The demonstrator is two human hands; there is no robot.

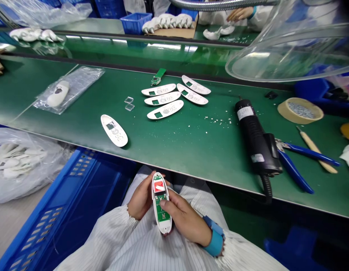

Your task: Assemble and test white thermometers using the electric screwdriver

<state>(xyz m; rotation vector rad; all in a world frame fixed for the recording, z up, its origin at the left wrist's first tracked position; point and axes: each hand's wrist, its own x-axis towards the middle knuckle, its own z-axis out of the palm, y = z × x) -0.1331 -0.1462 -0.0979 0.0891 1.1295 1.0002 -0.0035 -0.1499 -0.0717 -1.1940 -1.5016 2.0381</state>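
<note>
Over my lap, below the table's front edge, both hands hold a white oval device housing (164,226) with a green circuit board (161,205) and a small reddish screen in it. My left hand (142,197) grips its left side, fingers wrapped behind and partly hidden. My right hand (187,218) closes on its right side, the thumb lying on the board. A blue band circles the right wrist. Closest on the table is a single white oval cover (114,130) with a square window. Several similar covers (165,109) lie farther back, near a loose green circuit board (158,76).
A black electric screwdriver (252,139), blue-handled pliers (295,169), a wooden-handled tool (317,148) and a bowl of screws (300,110) are at right. Two clear squares (129,104) and a bagged white part (58,94) lie left. A blue crate (47,218) stands below. Across the line, a person's hand (240,14) shows.
</note>
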